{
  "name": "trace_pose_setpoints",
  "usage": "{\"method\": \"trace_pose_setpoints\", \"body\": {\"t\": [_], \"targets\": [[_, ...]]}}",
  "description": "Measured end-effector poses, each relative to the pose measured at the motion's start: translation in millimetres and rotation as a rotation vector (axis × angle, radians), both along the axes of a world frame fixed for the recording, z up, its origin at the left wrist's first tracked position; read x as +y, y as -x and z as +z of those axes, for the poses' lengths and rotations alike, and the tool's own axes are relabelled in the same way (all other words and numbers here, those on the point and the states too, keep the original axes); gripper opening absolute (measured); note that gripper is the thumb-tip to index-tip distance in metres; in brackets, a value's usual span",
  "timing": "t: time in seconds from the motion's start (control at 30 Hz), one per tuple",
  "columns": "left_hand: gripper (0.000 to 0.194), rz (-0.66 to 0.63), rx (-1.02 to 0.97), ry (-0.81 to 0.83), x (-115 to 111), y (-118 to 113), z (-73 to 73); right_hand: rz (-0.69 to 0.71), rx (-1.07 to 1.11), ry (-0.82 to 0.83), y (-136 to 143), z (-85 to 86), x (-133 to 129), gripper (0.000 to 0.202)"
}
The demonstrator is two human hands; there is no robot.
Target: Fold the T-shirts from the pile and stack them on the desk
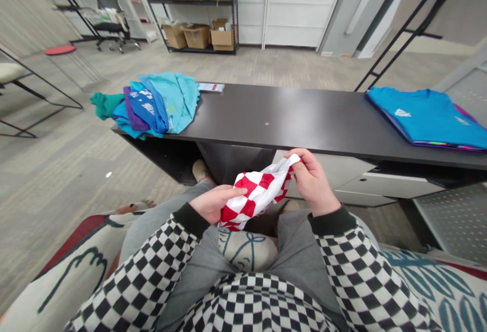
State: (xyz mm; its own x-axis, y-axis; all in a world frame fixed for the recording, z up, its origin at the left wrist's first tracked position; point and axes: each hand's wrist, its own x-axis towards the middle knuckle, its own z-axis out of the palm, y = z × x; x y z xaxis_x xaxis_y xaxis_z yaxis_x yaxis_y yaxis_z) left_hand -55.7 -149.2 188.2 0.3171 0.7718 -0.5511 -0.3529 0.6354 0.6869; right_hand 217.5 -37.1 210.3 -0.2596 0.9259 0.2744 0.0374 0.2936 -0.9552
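Observation:
A red and white checked cloth, bunched up so that its kind is unclear, hangs between my two hands above my lap. My left hand grips its lower left part, thumb lying across the checks. At the upper right, my right hand pinches a white edge of the fabric between thumb and fingers. On the dark table in front of me lies a loose heap of blue, teal and purple shirts at the left end. A stack of folded shirts, bright blue on top, rests at the right end.
A small flat packet lies beside the shirt heap. Below the tabletop are pale drawer fronts. A black metal frame rises behind the right end. Farther back stand a shelf with cardboard boxes, an office chair and a red stool.

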Motion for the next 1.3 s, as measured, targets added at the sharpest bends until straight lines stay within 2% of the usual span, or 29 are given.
{"method": "trace_pose_setpoints", "body": {"t": [0.1, 0.2, 0.27, 0.33, 0.4, 0.47, 0.57, 0.63, 0.7, 0.77, 0.83, 0.9, 0.97, 1.07, 1.13, 1.2, 1.3], "targets": [[0.049, -0.016, -0.027, -0.078, -3.9, -8.8, 0.1, -0.002, 0.000, 0.032, 1.4, -5.9, 4.1, 0.035], [0.053, 0.084, -0.079, -0.164, -8.0, -15.0, 4.8, 0.020, -0.065, 0.062, 6.0, -13.9, 6.1, 0.031], [0.055, 0.141, -0.100, -0.215, -10.1, -20.1, 8.1, 0.084, -0.168, 0.068, 10.7, -18.8, 3.4, 0.030], [0.051, 0.187, -0.098, -0.268, -10.5, -26.4, 8.9, 0.165, -0.269, 0.029, 15.9, -20.8, -2.9, 0.039], [0.042, 0.262, -0.071, -0.321, -9.2, -32.6, 6.0, 0.208, -0.308, -0.038, 21.1, -18.2, -12.0, 0.051], [0.035, 0.365, -0.029, -0.377, -6.7, -37.5, 0.0, 0.244, -0.296, -0.077, 25.7, -11.4, -22.3, 0.045], [0.039, 0.466, 0.081, -0.465, -4.2, -40.1, -9.7, 0.416, -0.279, -0.091, 31.8, -0.4, -36.6, 0.041], [0.044, 0.467, 0.191, -0.505, -5.0, -39.3, -12.6, 0.514, -0.282, -0.114, 36.0, 2.6, -43.5, 0.060], [0.046, 0.443, 0.303, -0.544, -7.6, -37.8, -10.2, 0.496, -0.295, -0.141, 40.2, 1.4, -47.2, 0.071], [0.043, 0.395, 0.379, -0.586, -10.6, -36.3, -3.2, 0.424, -0.318, -0.127, 43.3, -1.3, -47.6, 0.051], [0.036, 0.312, 0.361, -0.621, -12.3, -34.0, 5.4, 0.378, -0.330, -0.071, 44.5, -3.0, -45.5, 0.028], [0.033, 0.233, 0.269, -0.651, -11.6, -29.2, 11.1, 0.352, -0.284, 0.018, 43.6, -3.2, -42.5, 0.025], [0.036, 0.262, 0.208, -0.689, -8.3, -21.5, 11.3, 0.304, -0.183, 0.150, 41.6, -2.6, -40.1, 0.033], [0.044, 0.415, 0.269, -0.737, -2.1, -9.1, 4.1, 0.278, -0.027, 0.382, 36.8, -0.4, -39.4, 0.042], [0.066, 0.358, 0.319, -0.739, -0.3, -5.9, -0.7, 0.354, 0.045, 0.496, 32.2, 2.8, -40.8, 0.047], [0.079, 0.142, 0.352, -0.723, -1.3, -9.5, -3.0, 0.457, 0.088, 0.568, 26.2, 7.1, -43.1, 0.055], [0.062, -0.181, 0.388, -0.642, -4.6, -22.0, -3.5, 0.635, 0.104, 0.604, 14.4, 12.3, -44.9, 0.066]]}}
